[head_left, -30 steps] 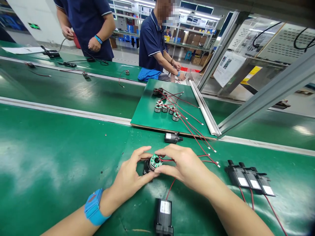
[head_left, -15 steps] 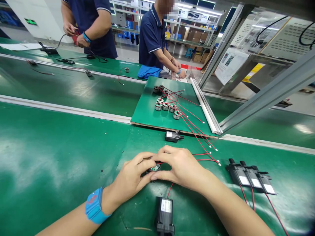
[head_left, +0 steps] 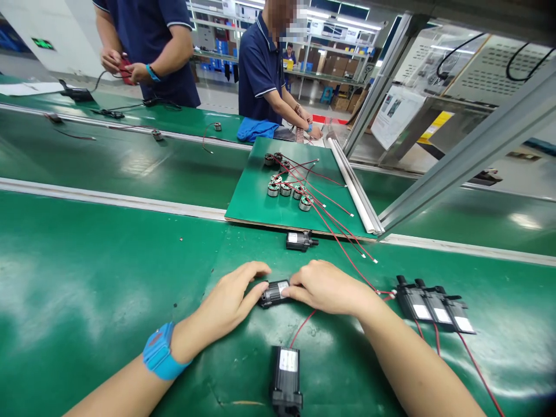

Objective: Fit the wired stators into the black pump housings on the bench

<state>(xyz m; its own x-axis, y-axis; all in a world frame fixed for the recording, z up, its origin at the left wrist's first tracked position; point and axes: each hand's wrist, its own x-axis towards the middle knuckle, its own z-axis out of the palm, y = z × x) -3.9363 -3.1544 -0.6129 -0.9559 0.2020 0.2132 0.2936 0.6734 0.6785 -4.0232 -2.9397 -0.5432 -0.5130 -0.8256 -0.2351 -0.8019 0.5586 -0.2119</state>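
Observation:
A small black pump (head_left: 274, 293) with a ribbed housing and white label lies on its side between my hands. My right hand (head_left: 324, 286) pinches its right end between thumb and fingers. My left hand (head_left: 232, 295), with a blue wrist strap (head_left: 165, 352), rests its thumb against the left end. Its other fingers are stretched out behind the pump, apart from it. Close in front of me is another black pump (head_left: 286, 376), with a red wire running from its far end towards my right hand. A third black pump (head_left: 299, 240) lies beyond my hands.
Several black pumps (head_left: 434, 307) stand in a row at right. A green board (head_left: 247, 202) carries several round motor coils (head_left: 285, 189) with red wires. An aluminium post (head_left: 460, 133) slants across the right. Two people (head_left: 264, 75) stand across the green bench (head_left: 87, 260).
The pump has turned: its green circuit board end showed before, and now its labelled side does. My left fingers have spread away from it. The view has shifted slightly.

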